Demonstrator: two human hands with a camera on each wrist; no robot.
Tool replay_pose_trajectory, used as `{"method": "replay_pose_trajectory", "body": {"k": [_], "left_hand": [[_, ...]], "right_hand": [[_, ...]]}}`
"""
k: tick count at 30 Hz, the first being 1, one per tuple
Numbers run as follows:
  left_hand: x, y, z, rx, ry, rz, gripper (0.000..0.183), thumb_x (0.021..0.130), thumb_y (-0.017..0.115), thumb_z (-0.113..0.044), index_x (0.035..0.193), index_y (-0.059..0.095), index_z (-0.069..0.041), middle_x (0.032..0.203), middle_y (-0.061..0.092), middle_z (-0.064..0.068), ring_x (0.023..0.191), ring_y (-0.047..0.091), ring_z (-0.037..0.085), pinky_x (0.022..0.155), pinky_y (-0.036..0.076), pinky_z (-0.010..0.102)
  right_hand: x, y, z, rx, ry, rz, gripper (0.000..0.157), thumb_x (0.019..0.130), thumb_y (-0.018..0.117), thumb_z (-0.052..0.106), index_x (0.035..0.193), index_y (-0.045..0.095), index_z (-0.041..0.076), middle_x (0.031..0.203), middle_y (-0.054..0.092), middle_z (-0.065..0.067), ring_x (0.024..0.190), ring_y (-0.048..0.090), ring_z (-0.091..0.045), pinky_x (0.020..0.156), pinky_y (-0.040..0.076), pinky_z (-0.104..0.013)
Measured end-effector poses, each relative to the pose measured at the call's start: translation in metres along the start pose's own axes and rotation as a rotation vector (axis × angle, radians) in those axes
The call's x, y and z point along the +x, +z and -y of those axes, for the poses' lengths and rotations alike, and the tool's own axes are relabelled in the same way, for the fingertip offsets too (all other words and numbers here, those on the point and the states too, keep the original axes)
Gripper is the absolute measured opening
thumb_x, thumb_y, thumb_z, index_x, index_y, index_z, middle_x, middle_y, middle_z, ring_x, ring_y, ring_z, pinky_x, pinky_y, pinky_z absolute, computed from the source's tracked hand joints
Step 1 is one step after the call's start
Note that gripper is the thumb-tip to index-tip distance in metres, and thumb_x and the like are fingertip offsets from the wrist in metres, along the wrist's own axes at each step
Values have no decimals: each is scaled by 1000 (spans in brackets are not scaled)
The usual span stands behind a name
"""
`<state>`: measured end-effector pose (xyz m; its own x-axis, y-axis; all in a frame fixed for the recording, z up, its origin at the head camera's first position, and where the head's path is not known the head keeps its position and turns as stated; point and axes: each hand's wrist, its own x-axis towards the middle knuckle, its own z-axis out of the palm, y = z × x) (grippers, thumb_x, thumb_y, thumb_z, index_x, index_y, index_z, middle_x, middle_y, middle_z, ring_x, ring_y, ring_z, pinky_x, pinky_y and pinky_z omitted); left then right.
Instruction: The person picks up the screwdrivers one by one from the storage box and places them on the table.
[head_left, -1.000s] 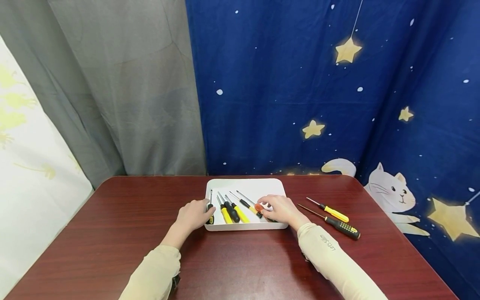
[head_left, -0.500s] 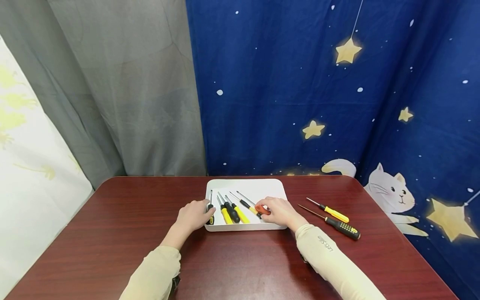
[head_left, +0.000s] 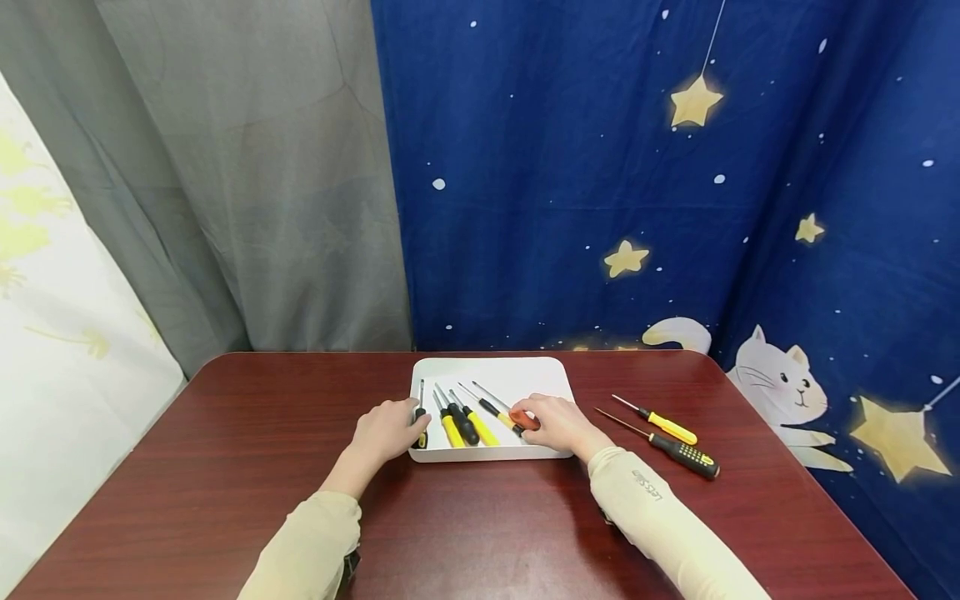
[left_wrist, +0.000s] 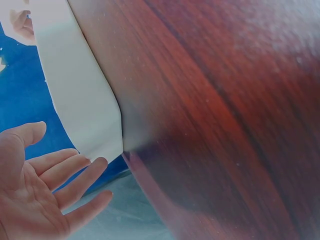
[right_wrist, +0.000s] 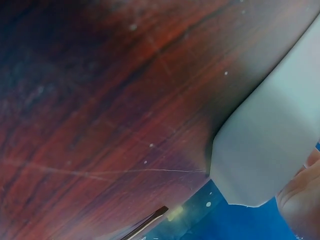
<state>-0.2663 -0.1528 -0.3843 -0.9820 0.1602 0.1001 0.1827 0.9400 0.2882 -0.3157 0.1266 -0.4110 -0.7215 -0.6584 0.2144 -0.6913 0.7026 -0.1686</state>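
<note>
Right hand (head_left: 557, 423) grasping an orange-handled screwdriver (head_left: 524, 419), left hand (head_left: 386, 429) fingers relaxed against a white tray (head_left: 517, 373), yellow-and-black screwdrivers (head_left: 465, 427) between both, two tabletop screwdrivers (head_left: 672, 428) right of the right hand.

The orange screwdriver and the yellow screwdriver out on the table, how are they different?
The orange screwdriver is in the white tray, while the yellow screwdriver lies on the table. The right hand grips the orange screwdriver's reddish handle and partly hides it; the yellow screwdriver's bright handle is untouched and in full view. Both have thin shafts pointing away from the person, toward the left.
</note>
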Motion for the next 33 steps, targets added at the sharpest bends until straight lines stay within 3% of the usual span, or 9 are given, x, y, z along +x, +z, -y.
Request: {"method": "replay_pose_trajectory", "body": {"k": [33], "left_hand": [[0, 1, 1, 1, 12, -24, 32, 83, 55, -34, 98, 62, -6, 82, 61, 10, 69, 56, 25, 54, 42, 42]], "right_hand": [[2, -2, 3, 25, 7, 4, 38, 64, 65, 6, 101, 62, 11, 82, 56, 1, 69, 47, -15, 66, 39, -33]]}}
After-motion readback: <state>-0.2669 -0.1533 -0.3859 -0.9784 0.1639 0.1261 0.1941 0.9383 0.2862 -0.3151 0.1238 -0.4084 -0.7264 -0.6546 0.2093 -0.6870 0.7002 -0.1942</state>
